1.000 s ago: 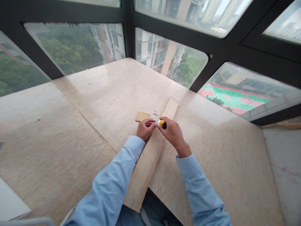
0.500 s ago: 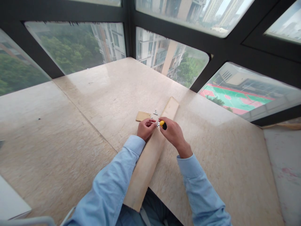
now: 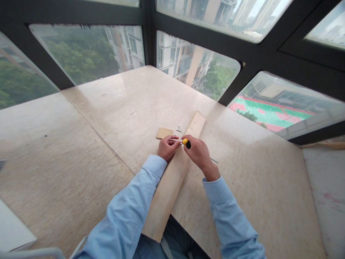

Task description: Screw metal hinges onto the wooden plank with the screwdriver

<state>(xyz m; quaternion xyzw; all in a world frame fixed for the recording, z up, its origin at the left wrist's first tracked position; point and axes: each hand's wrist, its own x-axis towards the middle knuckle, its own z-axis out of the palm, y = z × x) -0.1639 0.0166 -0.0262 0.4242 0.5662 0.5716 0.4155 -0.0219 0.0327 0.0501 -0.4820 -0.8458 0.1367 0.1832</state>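
A long pale wooden board lies slantwise on the tabletop, its near end over my lap. Over its left edge, my left hand is closed, thumb and fingers pinching a small shiny metal piece too small to name. My right hand wraps round a screwdriver by its yellow and black handle. The handle's yellow end faces the metal piece; a thin grey shaft shows beyond my right wrist. Left of the board lie a small flat wooden piece with a hole and small metal parts.
The marble-patterned tabletop has a seam running across its left part. Dark window frames edge it at the back and right. A white panel and a white curved tube are at the lower left.
The thin grey shaft now shows to the right of my right wrist, where it was hidden before. The metal piece between my hands is more covered. Both hands stay nearly in place.
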